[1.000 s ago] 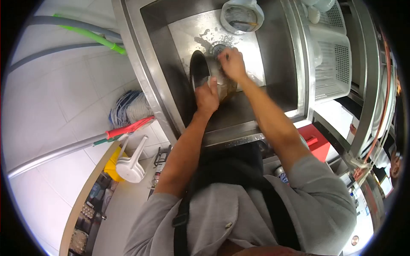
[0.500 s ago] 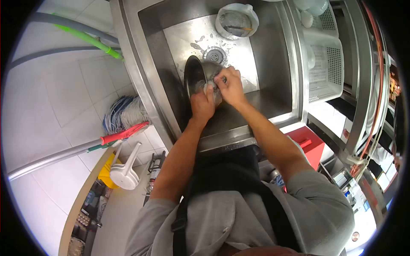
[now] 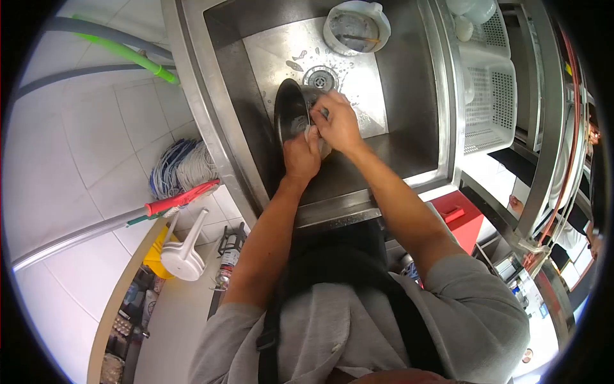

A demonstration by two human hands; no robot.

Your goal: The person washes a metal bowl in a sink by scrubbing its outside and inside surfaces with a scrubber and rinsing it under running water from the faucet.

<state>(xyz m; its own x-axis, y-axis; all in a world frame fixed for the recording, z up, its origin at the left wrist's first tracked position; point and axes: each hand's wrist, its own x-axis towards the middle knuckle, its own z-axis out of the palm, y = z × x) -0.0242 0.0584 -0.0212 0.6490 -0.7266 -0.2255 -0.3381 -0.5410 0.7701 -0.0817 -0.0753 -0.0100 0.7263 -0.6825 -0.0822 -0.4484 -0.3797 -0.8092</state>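
A round metal bowl (image 3: pixel 289 109) stands tilted on its side in the steel sink (image 3: pixel 409 96), its dark inside facing left. My left hand (image 3: pixel 302 157) is closed on the lower part of its rim, with the thumb on the outer side. My right hand (image 3: pixel 339 125) has its fingers bent and pressed together against the bowl's outer side, close to my left thumb. Something pale and wet shows around my left fingers; its kind is unclear. Whatever my right fingers hold is hidden and slightly blurred.
A white plastic tub (image 3: pixel 384 29) with liquid and a thin stick-like tool stands at the sink's far end. Near the bowl is the drain (image 3: pixel 320 79). White perforated baskets (image 3: pixel 489 105) line the right side; a mop head (image 3: pixel 185 169) and red-gripped handle (image 3: pixel 182 197) are at left.
My right hand has shifted slightly left and up along the bowl's outer side. The bowl has turned a little, showing more of its inside, while my left hand stays on its rim.
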